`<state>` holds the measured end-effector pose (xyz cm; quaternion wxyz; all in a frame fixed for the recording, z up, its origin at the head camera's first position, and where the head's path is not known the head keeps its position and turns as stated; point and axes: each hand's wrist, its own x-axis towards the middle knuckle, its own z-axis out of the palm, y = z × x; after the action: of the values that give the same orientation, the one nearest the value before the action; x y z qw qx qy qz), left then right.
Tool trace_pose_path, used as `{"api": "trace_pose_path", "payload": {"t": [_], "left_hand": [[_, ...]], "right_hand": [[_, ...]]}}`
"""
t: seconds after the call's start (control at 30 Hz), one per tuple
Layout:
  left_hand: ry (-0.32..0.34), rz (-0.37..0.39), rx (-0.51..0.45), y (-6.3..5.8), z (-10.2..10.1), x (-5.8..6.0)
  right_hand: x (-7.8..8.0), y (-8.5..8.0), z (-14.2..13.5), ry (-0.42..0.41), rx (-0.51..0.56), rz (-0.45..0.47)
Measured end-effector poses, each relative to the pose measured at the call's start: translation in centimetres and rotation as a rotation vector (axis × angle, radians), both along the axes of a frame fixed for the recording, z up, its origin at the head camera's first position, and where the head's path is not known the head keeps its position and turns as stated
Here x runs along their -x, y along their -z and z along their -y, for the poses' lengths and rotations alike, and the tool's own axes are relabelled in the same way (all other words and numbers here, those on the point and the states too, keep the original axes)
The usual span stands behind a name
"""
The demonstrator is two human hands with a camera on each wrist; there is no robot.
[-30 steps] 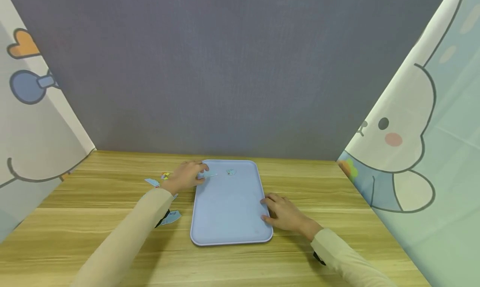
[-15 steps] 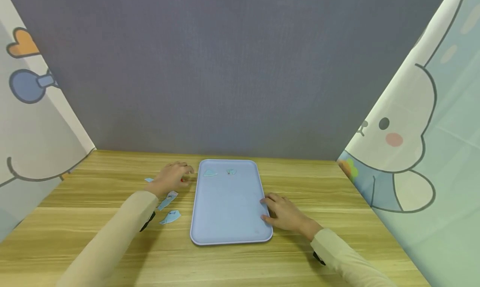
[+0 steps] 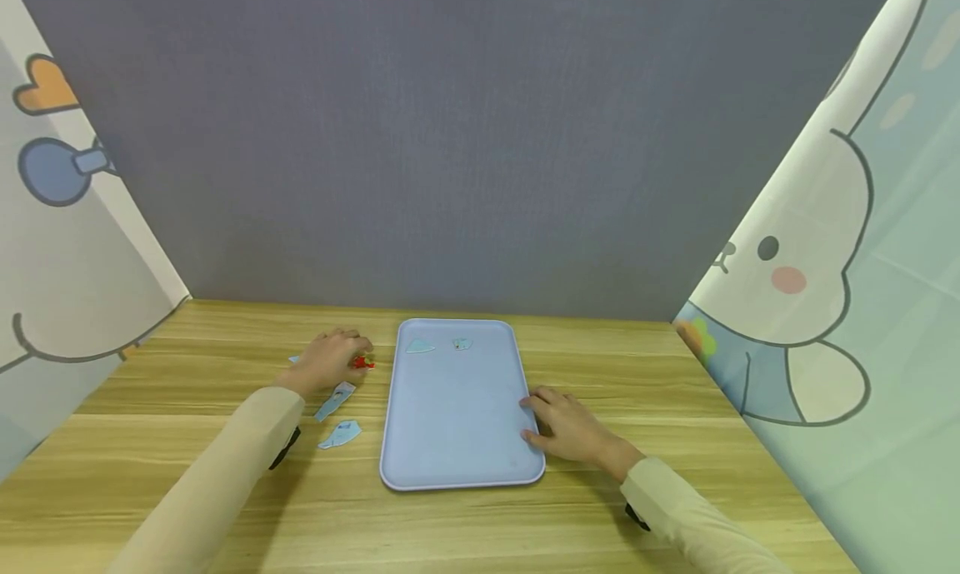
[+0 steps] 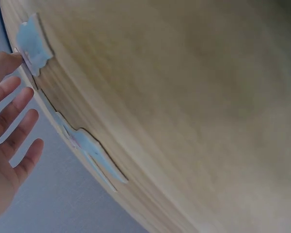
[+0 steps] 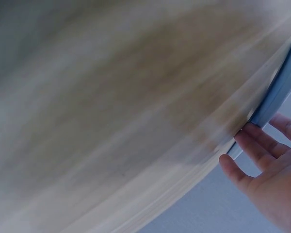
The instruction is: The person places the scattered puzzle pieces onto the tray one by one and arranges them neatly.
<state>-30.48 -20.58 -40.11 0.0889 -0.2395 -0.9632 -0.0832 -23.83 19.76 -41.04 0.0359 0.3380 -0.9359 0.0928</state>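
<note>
A pale blue tray (image 3: 461, 424) lies on the wooden table with two flat light-blue puzzle pieces near its far edge: a triangular piece (image 3: 420, 346) and a small patterned piece (image 3: 462, 343). My left hand (image 3: 324, 364) is over the table left of the tray, fingers spread and slightly bent in the left wrist view. By its fingertips is a red puzzle piece (image 3: 363, 362), partly hidden; no grip on it shows. My right hand (image 3: 568, 426) rests its fingertips against the tray's right rim, fingers loosely extended.
Nearer me, left of the tray, lie a long light-blue piece (image 3: 335, 401) and a wider light-blue piece (image 3: 341, 434). Another piece (image 3: 294, 359) shows partly behind the left hand. A grey panel (image 3: 450, 141) stands behind the table, with printed cloths at both sides.
My left hand has left the triangular piece in the tray and moved left to the loose pieces, beside the red one. The right hand and tray have stayed put.
</note>
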Motion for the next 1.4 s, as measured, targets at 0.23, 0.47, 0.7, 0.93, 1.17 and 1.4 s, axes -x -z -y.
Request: {"api": "trace_pose_path", "payload": {"t": [0.23,0.47,0.7,0.93,1.17,1.4], "left_hand": [[-0.01,0.005,0.006,0.33,0.24,0.3],[0.001,0.01,0.014,0.17,0.33,0.31],[0.015,0.021,-0.004,-0.07,0.27,0.18],[0.033,0.013,-0.006,-0.2,0.3,0.06],[0.046,0.029,-0.015,-0.17,0.36,0.16],[0.039,0.031,-0.008,-0.08,0.42,0.22]], "right_hand": [[0.02,0.0,0.03,-0.002,0.008,0.008],[0.18,0.24,-0.06,-0.005,0.007,-0.009],[0.24,0.26,-0.15,-0.008,0.007,-0.01],[0.23,0.26,-0.14,-0.011,0.01,0.002],[0.26,0.3,-0.16,-0.008,0.01,0.005],[0.25,0.26,-0.15,-0.005,0.016,0.005]]}}
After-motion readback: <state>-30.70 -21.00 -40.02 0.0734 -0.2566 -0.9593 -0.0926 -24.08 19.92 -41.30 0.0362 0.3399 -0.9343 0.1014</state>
